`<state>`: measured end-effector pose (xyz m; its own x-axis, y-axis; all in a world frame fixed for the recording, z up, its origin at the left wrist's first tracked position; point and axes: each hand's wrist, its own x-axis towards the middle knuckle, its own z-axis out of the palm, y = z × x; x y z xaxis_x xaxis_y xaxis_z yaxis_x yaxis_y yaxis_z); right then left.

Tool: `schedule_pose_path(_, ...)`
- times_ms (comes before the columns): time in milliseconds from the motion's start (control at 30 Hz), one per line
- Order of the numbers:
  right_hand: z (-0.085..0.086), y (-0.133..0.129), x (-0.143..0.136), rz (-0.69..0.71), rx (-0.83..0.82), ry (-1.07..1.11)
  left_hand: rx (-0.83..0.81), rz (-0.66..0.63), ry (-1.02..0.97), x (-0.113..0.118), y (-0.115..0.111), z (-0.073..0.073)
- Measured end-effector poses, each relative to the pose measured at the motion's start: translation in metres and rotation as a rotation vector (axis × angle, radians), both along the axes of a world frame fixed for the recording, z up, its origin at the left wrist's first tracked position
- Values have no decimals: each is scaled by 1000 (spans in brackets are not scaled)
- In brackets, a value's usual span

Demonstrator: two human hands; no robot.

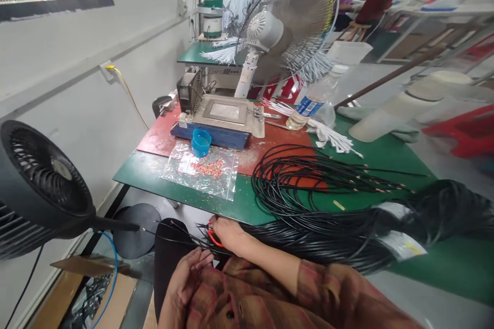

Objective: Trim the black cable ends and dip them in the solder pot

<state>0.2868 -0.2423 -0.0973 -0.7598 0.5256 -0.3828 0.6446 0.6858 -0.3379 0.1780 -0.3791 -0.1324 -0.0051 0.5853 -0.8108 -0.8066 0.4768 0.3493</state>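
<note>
Red tool [213,237] mostly under right hand [227,232]

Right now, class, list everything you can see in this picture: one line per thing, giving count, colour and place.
table: one, green, centre and right
mat: one, red, on the table's far left
machine: one, blue and grey, on the mat
cup: one, blue, before the machine
bag: one, clear, red bits on it, near table edge
cables: many, black, coiled and bundled on the table
bottle: one, clear, blue label, behind the cables
white fan: one, far table edge
black fan: one, left foreground
left hand: at lap, by cable ends
right hand: holds red-handled tool at cable ends
</note>
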Motion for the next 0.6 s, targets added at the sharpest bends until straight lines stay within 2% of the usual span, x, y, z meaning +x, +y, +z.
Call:
schedule_pose_path(200, 11, -5, 0, 16, 24, 29, 56, -55, -37, 1, 2, 3)
schedule_pose_path(300, 23, -6, -1, 33, -15, 64, 81, -31, -73, 2, 4, 4)
schedule_pose_path(400, 42, -10, 3, 81, -133, 153, 104, 82, -117, 0, 5, 7)
schedule_pose_path(500, 59, -17, 14, 150, -299, 216, 134, 264, -113, -5, 6, 12)
schedule_pose_path(600, 65, -25, 27, 162, -381, 176, 156, 454, -48, -16, 4, 19)
